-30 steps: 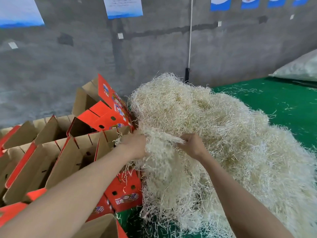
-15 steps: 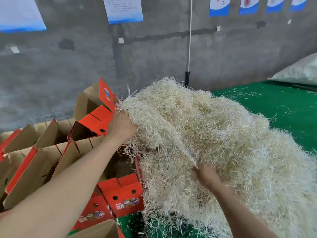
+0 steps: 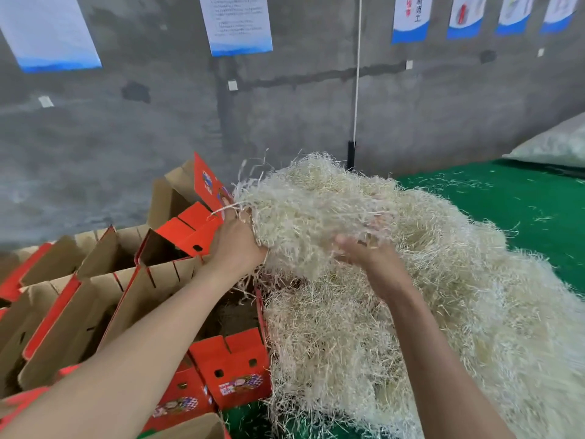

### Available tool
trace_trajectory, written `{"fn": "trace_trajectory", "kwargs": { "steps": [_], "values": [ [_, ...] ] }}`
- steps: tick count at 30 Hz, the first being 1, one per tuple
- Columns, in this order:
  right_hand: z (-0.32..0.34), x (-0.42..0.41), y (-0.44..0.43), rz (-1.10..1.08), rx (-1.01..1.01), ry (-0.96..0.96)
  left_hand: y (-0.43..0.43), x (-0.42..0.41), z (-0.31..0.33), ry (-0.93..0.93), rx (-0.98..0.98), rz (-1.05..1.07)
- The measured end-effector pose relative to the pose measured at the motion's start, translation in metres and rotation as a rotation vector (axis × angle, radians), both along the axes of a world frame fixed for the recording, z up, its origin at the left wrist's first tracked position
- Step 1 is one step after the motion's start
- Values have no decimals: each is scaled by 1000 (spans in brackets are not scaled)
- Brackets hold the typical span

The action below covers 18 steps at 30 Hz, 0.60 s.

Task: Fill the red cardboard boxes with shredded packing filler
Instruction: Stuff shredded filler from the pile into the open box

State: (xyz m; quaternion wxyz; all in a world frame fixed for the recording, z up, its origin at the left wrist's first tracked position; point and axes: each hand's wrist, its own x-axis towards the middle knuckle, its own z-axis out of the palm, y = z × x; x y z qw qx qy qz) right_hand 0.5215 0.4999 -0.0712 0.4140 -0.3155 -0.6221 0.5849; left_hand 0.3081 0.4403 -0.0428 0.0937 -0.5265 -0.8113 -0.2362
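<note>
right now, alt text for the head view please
The left hand grips a clump of pale filler above a big pile on a green mat; the blurred right hand reaches into it. Open red boxes stand at left.

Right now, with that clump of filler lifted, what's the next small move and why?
Probably carry the clump left and down into the open box beneath the left hand. The left hand grips its edge, the right hand reaches into it, and it hangs partly over that box.

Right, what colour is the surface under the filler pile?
Green surface, best seen in the head view, right of the filler pile.
</note>
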Motion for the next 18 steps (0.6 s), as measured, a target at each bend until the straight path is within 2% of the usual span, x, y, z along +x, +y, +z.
{"fn": "trace_trajectory", "kwargs": {
  "steps": [2,3,4,6,8,11,13,15,18],
  "values": [
    [3,-5,3,-98,-46,318,-3,-3,-2,44,-38,-20],
    [3,-9,5,-139,-60,381,-3,-5,-2,9,-45,-23],
    [1,-13,6,-178,-42,349,-3,-6,-1,-92,-36,-21],
    [-9,-21,11,-205,74,112,-1,-7,4,-409,54,-9],
    [-24,-32,9,-25,213,-184,2,-8,9,-664,208,-17],
    [-72,-56,0,231,400,-731,5,-5,15,-747,295,-11],
    [-118,-64,-3,257,437,-972,3,-1,21,-843,375,-24],
    [-161,-55,-4,183,458,-1158,-1,-2,25,-851,442,-55],
    [-194,-32,2,120,377,-1289,-9,-7,26,-689,320,-72]
  ]
}}
